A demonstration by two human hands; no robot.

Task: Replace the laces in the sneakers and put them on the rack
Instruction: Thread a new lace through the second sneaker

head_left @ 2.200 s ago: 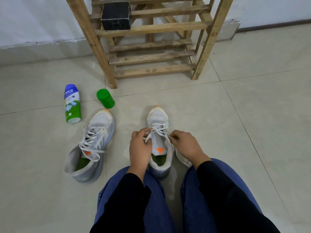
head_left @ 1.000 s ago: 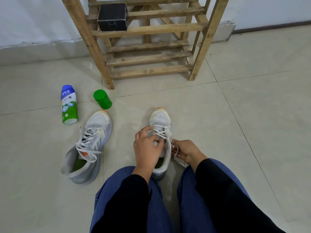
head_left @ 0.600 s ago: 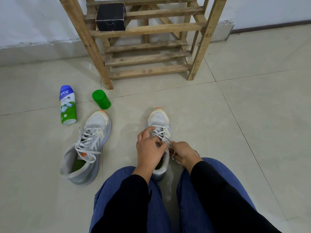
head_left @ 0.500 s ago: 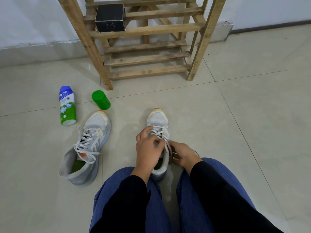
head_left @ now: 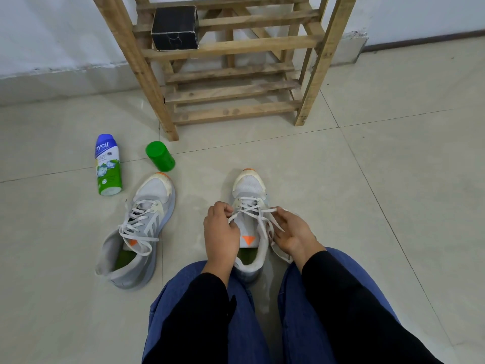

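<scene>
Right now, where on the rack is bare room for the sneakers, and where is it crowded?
The rack has its lower slats bare. The shelf above is free right of the black box. Floor is open right of the right hand; crowded on the left: second sneaker, bottle, green cap.

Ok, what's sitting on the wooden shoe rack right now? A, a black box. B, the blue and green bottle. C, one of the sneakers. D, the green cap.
A: only the black box rests on the slats of the wooden shoe rack; everything else named lies on the floor tiles.
</scene>
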